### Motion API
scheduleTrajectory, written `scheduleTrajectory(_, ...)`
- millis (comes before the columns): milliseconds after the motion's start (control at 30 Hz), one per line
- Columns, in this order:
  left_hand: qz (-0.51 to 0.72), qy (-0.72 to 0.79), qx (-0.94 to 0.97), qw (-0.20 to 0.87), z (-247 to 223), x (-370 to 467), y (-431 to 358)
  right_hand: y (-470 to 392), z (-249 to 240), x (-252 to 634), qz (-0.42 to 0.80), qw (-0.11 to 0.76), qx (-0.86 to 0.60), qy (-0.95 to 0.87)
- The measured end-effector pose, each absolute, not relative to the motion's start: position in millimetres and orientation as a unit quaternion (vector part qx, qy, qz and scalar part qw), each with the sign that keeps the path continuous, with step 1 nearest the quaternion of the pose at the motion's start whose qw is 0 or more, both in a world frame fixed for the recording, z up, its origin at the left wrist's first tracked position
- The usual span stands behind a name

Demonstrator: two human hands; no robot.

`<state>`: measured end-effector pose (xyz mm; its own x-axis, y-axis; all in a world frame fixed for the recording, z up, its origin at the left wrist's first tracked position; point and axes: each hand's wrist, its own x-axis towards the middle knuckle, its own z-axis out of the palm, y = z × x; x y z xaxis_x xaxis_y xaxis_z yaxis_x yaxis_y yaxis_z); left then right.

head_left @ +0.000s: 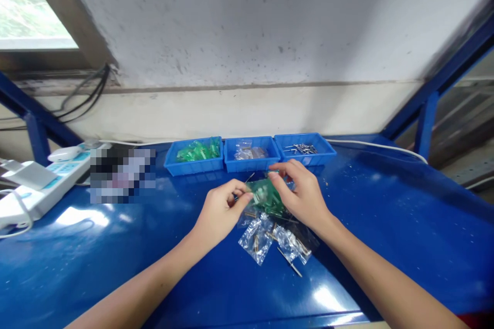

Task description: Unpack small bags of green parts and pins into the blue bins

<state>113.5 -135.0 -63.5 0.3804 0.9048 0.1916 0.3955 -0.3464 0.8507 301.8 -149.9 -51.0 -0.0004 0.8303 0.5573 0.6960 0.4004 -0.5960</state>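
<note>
A green see-through plastic bag is stretched between my hands at the middle of the table, with small pale pieces showing through it. My left hand pinches its left edge between thumb and forefinger. At the upper right corner, the curled fingers of my right hand grip the same bag. Just below lie clear plastic packets with small brass-coloured pieces inside. A thin metal pin lies loose on the table nearest me. Other thin pieces under the bag are partly hidden.
Behind my hands stand three blue trays: one with green bags, one with clear packets, one with metal pins. A white power strip with plugged-in chargers lies left on the blue table. A blurred-out object sits beside it.
</note>
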Motion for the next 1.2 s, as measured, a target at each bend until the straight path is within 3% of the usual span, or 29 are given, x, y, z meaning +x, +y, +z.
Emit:
scheduleTrajectory(267, 0.359, 0.408, 0.616, 0.570, -54, 112, -139, -159, -46, 287, 0.430, 0.449, -0.502, -0.601)
scheduleTrajectory(700, 0.357, 0.385, 0.601, 0.603, -60, 113, -139, -159, -50, 282, 0.421, 0.496, -0.506, -0.567)
scheduleTrajectory(1200, 0.363, 0.367, 0.589, 0.622, -59, 108, -137, -156, -49, 285, 0.533, 0.512, -0.477, -0.476)
